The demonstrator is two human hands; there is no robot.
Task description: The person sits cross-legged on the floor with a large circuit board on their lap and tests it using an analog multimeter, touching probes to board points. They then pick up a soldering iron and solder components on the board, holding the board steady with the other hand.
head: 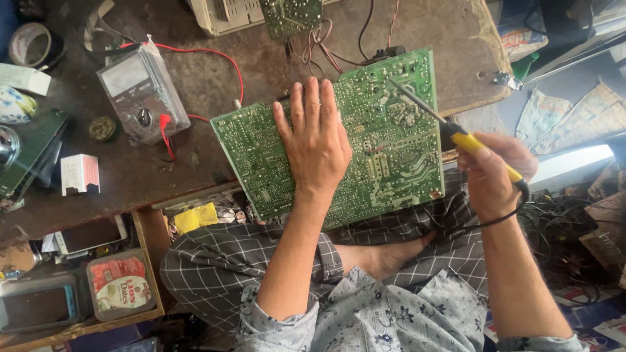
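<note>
A large green circuit board lies solder side up, half on the brown workbench and half over my lap. My left hand rests flat on the middle of the board, fingers apart. My right hand grips a soldering iron with a yellow and black handle. Its thin metal tip touches the board near the upper right corner. A black cord runs from the handle down past my wrist.
A grey analog multimeter with red leads stands at the left. A smaller green board and loose wires lie at the back. A tape roll, small boxes and a phone fill the left side. Tangled cables lie at the right.
</note>
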